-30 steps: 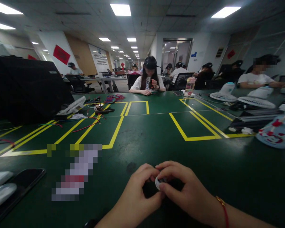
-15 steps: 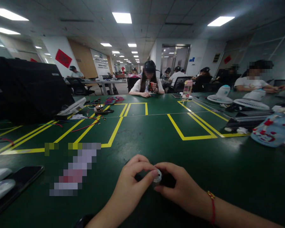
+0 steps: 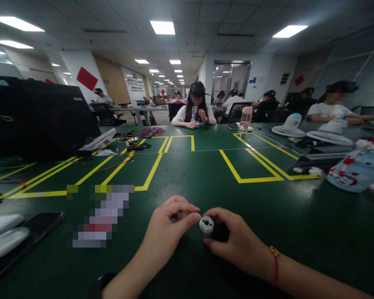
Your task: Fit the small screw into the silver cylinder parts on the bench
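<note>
Drawn back, left hand point(image 3: 166, 228) pinches together; right hand point(image 3: 237, 245) grip clamps the cylinder point(image 3: 206, 224).

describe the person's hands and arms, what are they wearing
The left hand and right hand are bare, without gloves, and no sleeves show on the forearms. A thin red cord bracelet with a small gold bead circles the right wrist. A dark band, perhaps a watch, sits on the left wrist.
</note>
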A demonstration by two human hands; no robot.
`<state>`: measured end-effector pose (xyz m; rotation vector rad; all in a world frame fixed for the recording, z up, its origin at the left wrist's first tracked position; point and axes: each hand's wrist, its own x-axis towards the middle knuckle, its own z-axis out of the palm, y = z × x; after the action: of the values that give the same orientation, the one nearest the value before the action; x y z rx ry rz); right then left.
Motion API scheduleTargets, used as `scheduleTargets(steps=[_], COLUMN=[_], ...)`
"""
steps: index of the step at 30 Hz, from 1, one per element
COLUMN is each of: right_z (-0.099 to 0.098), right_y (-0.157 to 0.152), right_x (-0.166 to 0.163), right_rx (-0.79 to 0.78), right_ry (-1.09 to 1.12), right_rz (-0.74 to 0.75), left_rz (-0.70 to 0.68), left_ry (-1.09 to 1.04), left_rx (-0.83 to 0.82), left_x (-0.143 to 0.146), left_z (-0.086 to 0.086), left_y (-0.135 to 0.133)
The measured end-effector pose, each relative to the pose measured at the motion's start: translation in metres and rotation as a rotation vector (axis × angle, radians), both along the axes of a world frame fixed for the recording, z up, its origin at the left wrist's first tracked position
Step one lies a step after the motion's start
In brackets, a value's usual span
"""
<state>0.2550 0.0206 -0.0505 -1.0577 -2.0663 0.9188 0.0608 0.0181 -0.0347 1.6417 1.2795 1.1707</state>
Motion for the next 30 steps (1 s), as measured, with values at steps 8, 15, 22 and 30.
scheduleTargets(steps=[8,15,22,30], right_z=[-0.002,0.005,-0.02,-0.003], right_y=[-0.005,0.066,0.134,0.113], right_x=[0.001,0.072,0.207,0.167], right_rx=[0.009,0.132,0.329,0.518], right_ry=[0.027,0.189,-0.294,-0.398], right_rz=[-0.006,-0.529,-1.082,-1.129], left_rz=[-0.073,-0.128,0.135,0.311], left_ry=[0.383,0.282,0.001,-0.034], left_rx=[0.041,-0.112,-0.213,-0.184], left_x=[-0.004,-0.016,-0.029,-0.033], left_z=[-0.029,-0.018,-0.02,-0.03], left_y=[0.002,0.003,0.018,0.019])
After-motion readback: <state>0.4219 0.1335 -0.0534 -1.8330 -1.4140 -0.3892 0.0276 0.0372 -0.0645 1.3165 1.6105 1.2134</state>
